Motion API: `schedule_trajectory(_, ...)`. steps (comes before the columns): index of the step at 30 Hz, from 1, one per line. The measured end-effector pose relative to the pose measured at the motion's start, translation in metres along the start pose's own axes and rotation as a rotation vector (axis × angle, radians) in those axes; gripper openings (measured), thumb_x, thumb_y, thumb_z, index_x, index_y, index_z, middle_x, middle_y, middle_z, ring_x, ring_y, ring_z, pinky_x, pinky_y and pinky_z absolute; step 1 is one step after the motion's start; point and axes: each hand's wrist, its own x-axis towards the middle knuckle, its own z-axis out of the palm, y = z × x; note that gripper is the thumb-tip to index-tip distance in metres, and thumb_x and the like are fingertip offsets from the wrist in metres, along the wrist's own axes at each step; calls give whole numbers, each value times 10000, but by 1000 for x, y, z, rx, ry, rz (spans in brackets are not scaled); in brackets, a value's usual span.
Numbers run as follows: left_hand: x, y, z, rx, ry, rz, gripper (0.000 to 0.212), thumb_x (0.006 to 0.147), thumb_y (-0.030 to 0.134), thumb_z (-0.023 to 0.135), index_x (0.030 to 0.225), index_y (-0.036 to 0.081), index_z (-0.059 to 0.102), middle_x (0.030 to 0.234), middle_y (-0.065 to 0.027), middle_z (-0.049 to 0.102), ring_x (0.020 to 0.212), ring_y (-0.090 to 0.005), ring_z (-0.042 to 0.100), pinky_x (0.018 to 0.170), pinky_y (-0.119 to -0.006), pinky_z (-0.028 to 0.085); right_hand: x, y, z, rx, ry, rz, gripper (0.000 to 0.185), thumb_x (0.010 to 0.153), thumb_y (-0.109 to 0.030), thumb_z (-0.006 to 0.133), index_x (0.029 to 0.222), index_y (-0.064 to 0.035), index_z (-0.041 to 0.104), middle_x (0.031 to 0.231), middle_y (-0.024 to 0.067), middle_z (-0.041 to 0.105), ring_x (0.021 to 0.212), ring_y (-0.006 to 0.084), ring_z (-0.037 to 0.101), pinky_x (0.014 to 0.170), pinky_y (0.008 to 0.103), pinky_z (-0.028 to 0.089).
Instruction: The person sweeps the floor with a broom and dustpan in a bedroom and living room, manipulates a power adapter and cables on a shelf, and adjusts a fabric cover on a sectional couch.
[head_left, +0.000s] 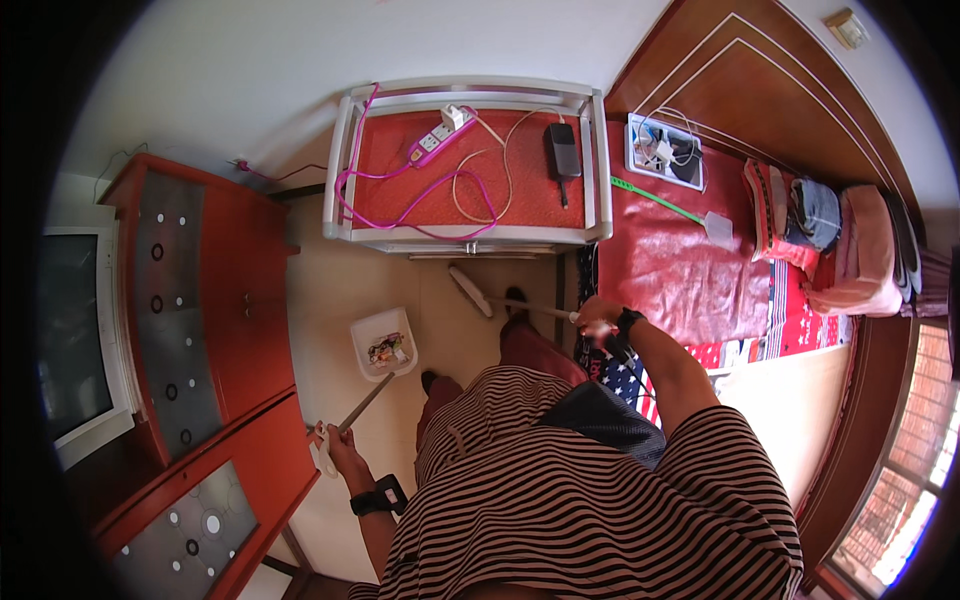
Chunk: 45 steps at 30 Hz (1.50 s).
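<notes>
My left hand (343, 453) is wrapped around the grey handle (366, 403) of a long-handled dustpan, near its white looped end (327, 459). The white dustpan (361, 349) rests on the floor to the left of my feet, with small mixed litter (388, 349) inside. In my right hand (600, 318) is the pole (536, 307) of a broom. Its pale broom head (470, 291) lies on the floor, in front of my right foot and apart from the dustpan.
A metal-framed cabinet (472, 241) ahead carries a purple power strip (442, 138) and a black device (562, 153). Red cupboards (251, 300) stand left. On the right, a bed (679, 277) holds a green-handled fly swatter (667, 204), a white basket (666, 182) and folded textiles (862, 247).
</notes>
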Motion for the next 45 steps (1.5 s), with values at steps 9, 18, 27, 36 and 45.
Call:
schedule_trajectory(9, -52, -14, 50, -70, 161, -90, 358, 763, 87, 536, 1105, 104, 431, 720, 9, 449, 570, -67, 412, 669, -263, 444, -43, 11, -55, 535, 70, 217, 275, 743, -228, 574, 681, 39, 544, 504, 112, 501, 338, 146, 389, 300, 294, 257)
schedule_trajectory(18, -93, 2, 120, -51, 120, -109, 352, 766, 77, 537, 1100, 111, 433, 737, 8, 448, 594, -77, 412, 665, -260, 452, -48, 22, -72, -177, 336, 152, 280, 707, -308, 544, 855, -82, 618, 863, 170, 599, 831, 319, 580, 686, 445, 455)
schedule_trajectory(27, -77, 3, 148, -18, 34, -70, 357, 795, 81, 511, 1134, 93, 401, 749, 8, 487, 571, -65, 448, 642, -257, 465, -80, -30, -111, -330, 356, -135, 305, 727, -330, 510, 762, -46, 615, 724, 148, 590, 703, 259, 589, 636, 367, 459)
schedule_trajectory(36, -34, -27, 162, -23, 32, -92, 328, 788, 97, 531, 1096, 112, 417, 779, 2, 470, 592, -68, 430, 686, -269, 451, -71, -124, -207, 338, 770, -406, 228, 772, -187, 472, 681, 8, 547, 560, 112, 561, 568, 199, 591, 543, 318, 450)
schedule_trajectory(45, 21, -75, 152, -64, 49, -253, 375, 785, 147, 562, 1115, 158, 383, 848, -8, 481, 677, -115, 502, 688, -277, 443, -31, -120, -266, 220, 1127, -125, 390, 695, -310, 556, 922, 7, 550, 834, 190, 591, 835, 301, 568, 737, 355, 444)
